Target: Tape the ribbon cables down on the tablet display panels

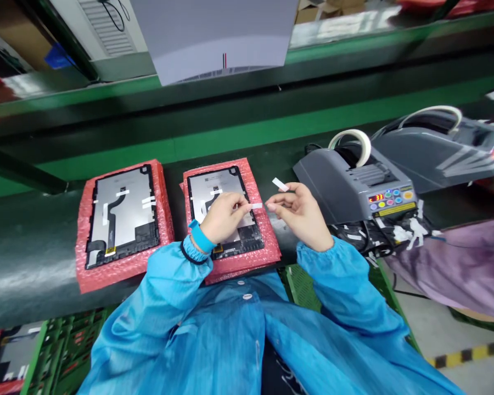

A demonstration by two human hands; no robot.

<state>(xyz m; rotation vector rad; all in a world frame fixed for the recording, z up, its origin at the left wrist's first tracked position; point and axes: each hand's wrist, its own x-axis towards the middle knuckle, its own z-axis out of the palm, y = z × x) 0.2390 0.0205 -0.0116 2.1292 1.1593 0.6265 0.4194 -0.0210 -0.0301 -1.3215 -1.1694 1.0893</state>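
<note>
My left hand (226,215) is closed in a pinch on a short strip of white tape (255,206), above the right edge of a tablet screen panel (234,241). The panel lies back side up on red bubble wrap (267,241), with a flex cable and white tape pieces on it. Just right of it is my right hand (300,214), its thumb and fingers curled close together near the strip's free end. A second white tape piece (280,185) clings to a fingertip of that hand. The left hand hides part of the panel.
Another panel (125,214) lies on red bubble wrap at left. A grey tape dispenser (354,181) stands at right, with a second dispenser (440,148) behind it. A purple sleeve (461,263) of another person is at far right. Green crates (66,351) stand below the bench.
</note>
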